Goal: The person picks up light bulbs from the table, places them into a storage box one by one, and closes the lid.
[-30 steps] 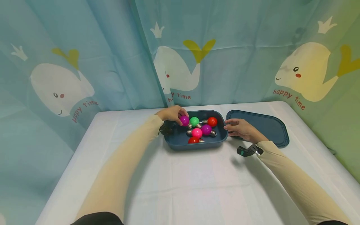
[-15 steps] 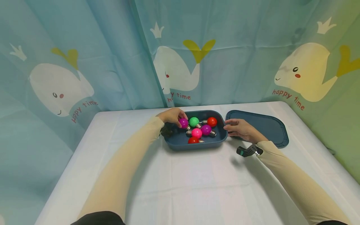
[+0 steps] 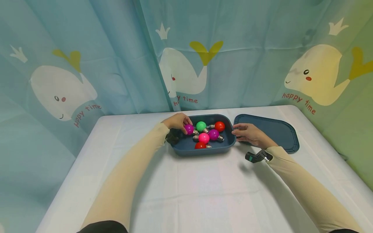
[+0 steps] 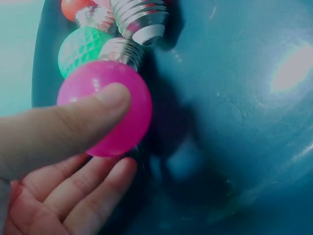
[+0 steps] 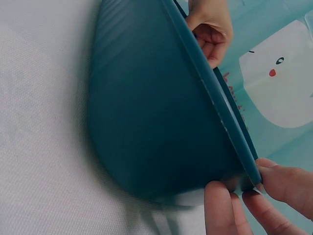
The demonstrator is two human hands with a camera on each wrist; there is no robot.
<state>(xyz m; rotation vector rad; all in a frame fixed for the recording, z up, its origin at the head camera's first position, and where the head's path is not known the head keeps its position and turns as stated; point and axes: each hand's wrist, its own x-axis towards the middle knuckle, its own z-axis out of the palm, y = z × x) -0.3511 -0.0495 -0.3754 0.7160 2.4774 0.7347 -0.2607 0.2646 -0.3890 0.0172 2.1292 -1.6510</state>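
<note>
My left hand pinches a purple light bulb at the left side of a dark blue box. In the left wrist view, the thumb lies across the round bulb and its metal screw base points away from the hand, towards the other bulbs. A green textured bulb sits close beside it. My right hand grips the box at its right end. The right wrist view has the thumb at the rim and the fingers against the outer wall.
More bulbs lie inside the box: a red one, a second purple one, a pink one and another red one. A dark blue lid lies right of the box on the white-covered table. A curtain hangs behind.
My left hand has moved slightly left and down with the purple bulb, away from the green one. The right hand stays at the box's right end.
</note>
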